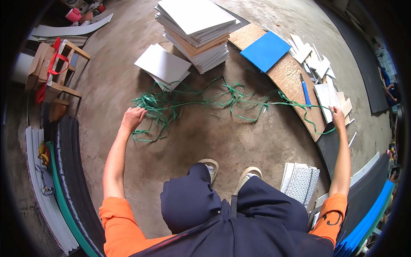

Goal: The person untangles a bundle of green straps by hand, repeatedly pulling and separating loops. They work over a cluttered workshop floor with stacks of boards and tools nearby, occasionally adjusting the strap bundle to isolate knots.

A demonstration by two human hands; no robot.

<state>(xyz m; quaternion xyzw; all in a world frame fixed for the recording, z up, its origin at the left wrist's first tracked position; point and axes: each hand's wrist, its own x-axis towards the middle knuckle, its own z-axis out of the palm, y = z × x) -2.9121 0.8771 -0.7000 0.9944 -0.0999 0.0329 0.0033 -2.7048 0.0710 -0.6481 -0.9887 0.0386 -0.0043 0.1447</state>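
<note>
Both my arms are spread wide above the concrete floor. My left hand (134, 116) is closed on the left part of a tangle of green plastic twine (159, 105). At the far right my right hand (337, 115) pinches a strand of the same twine. Between the hands the twine runs loosely across the floor, with knots and loops along it. Just beyond the tangle lies a small stack of white sheets (165, 64). Close to my right hand, a blue-handled knife (305, 92) rests on a brown board (291, 79).
A tall stack of white and tan sheets (195, 36) stands beyond the twine. A blue sheet (266, 50) lies on the board, with white offcuts (314, 60) beside it. Patterned sheets (302, 182) lie near my right knee. A wooden stool (64, 73) stands left.
</note>
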